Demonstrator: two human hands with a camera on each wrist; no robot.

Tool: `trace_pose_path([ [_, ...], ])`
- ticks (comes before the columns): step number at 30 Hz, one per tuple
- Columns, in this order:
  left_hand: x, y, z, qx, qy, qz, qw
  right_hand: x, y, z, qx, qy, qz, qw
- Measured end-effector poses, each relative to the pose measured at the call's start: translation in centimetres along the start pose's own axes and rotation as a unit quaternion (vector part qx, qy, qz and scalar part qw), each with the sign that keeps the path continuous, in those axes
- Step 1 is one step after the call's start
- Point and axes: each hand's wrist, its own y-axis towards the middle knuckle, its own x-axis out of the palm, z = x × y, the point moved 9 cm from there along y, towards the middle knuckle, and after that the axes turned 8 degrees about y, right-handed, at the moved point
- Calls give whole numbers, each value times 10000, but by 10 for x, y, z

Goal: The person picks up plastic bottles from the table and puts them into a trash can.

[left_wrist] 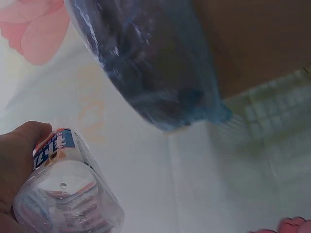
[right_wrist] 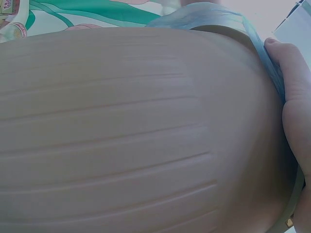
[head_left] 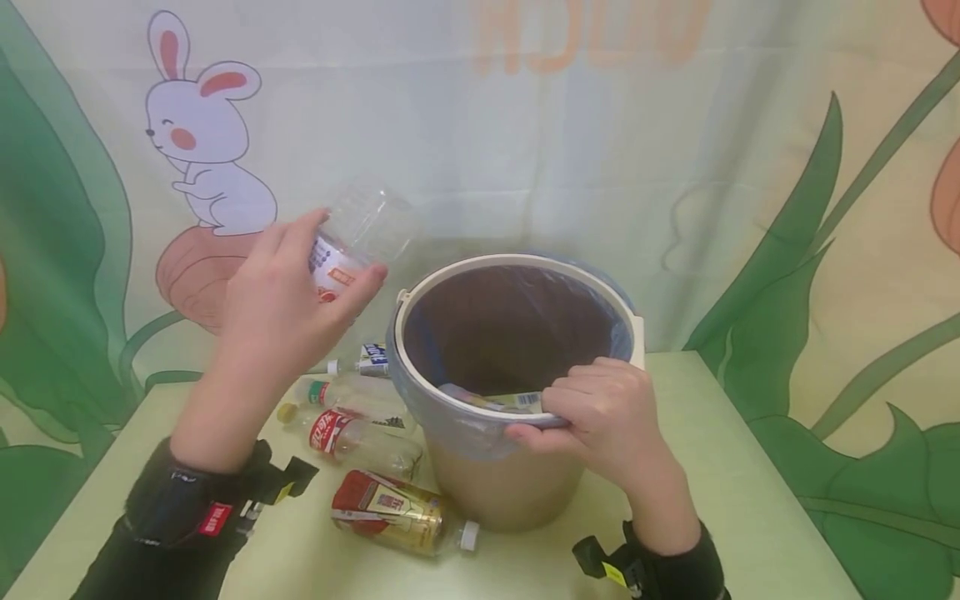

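Cartoon backdrop point(head_left: 480, 150) behind left hand point(head_left: 281, 279), aloft (bottle point(head_left: 363, 233) in grip).

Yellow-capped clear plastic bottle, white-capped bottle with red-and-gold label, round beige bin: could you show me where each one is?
Yellow-capped clear plastic bottle point(head_left: 335, 433): head view, on its red label.
White-capped bottle with red-and-gold label point(head_left: 390, 512): head view, on the label.
Round beige bin point(head_left: 502, 487): head view, on its outer wall.
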Motion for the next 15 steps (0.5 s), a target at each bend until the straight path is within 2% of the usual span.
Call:
trace_pose_path([
  [3,2,8,28,469,-67,168,9987,-1,0,0,-7,-21,17,10000],
  [5,5,11,47,942,-163,406,9946,-1,1,0,-8,-18,20,10000],
  [7,9,11,66,1480,-267,647,9865,0,1,0,-5,-14,5,10000],
  [10,18,9,93,2259,-268,906,9696,0,1,0,7,-15,-52,10000],
  [12,26,7,109,2630,-104,875,9608,1,1,0,28,-31,-106,9999],
  [15,42,6,127,3008,218,606,9515,2,1,0,60,-56,-174,9998],
])
